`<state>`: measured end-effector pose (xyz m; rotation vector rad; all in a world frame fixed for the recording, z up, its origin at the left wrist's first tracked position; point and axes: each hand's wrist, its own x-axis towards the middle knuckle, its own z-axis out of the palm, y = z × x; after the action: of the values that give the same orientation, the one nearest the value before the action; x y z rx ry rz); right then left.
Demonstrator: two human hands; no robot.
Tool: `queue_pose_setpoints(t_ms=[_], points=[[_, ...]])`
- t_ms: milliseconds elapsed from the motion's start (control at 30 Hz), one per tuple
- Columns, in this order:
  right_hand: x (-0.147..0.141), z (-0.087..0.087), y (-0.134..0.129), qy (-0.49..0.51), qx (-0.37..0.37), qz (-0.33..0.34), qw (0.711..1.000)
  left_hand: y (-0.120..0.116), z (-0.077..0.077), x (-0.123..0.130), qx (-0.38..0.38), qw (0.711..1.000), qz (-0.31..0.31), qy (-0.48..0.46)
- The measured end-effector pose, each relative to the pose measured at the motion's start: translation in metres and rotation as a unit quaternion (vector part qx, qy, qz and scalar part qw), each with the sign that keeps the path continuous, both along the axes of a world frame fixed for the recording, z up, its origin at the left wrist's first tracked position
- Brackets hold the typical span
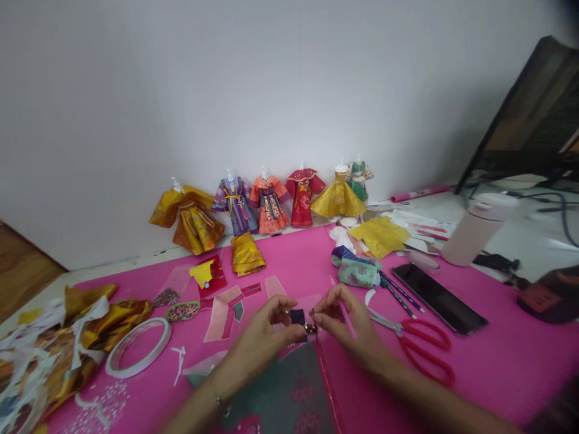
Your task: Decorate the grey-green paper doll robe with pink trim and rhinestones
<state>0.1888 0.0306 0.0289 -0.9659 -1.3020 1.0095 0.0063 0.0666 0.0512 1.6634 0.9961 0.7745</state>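
My left hand (269,331) pinches the left side of a small dark piece (297,317) with a shiny bead-like ornament (310,329) at its lower right. Close to that piece's right edge, my right hand (341,316) has its thumb and forefinger pressed together on something tiny and dark. A pink pen-like stick (348,319) also rests in my right hand, slanting between the fingers. Below both hands lies a dark green patterned sheet (289,392) with a thin gold-red strip along its right side.
Miniature dresses (269,202) stand along the wall. Red-handled scissors (425,343), pencils (402,293), a black phone (438,298) and a pale bottle (474,229) are at the right. A tape roll (113,355) and fabric scraps (85,331) lie left on the pink mat (298,259).
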Motion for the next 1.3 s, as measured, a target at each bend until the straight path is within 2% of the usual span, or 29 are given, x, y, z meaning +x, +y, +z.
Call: queue_pose_setpoints(t_ms=[100,233,400,533,633,833,1033,1300], points=[[-0.002,-0.008,0.003,0.035,0.003,0.003,0.999,-0.004,-0.013,0.003,-0.052,0.998,0.026,-0.016],[-0.005,-0.017,0.004,0.047,0.005,0.036,0.998,-0.005,-0.024,0.003,-0.061,0.996,0.055,-0.025],[-0.005,-0.020,0.003,0.062,-0.019,0.050,0.997,-0.008,-0.024,0.004,-0.067,0.994,0.073,-0.039],[-0.006,-0.023,0.004,0.087,-0.020,0.028,0.996,-0.013,-0.022,0.006,-0.126,0.985,0.063,-0.103],[-0.008,-0.027,0.004,0.108,-0.027,0.018,0.994,-0.014,-0.027,0.006,-0.149,0.977,0.074,-0.135],[-0.007,-0.029,0.003,0.067,-0.035,0.035,0.996,-0.009,-0.034,0.000,-0.107,0.978,0.101,-0.145],[0.002,-0.028,0.005,0.021,-0.007,-0.034,0.999,0.004,-0.034,-0.012,-0.012,0.981,0.153,-0.115],[0.007,-0.033,0.011,0.012,-0.001,-0.069,0.998,0.013,-0.056,-0.022,0.042,0.986,0.157,-0.045]])
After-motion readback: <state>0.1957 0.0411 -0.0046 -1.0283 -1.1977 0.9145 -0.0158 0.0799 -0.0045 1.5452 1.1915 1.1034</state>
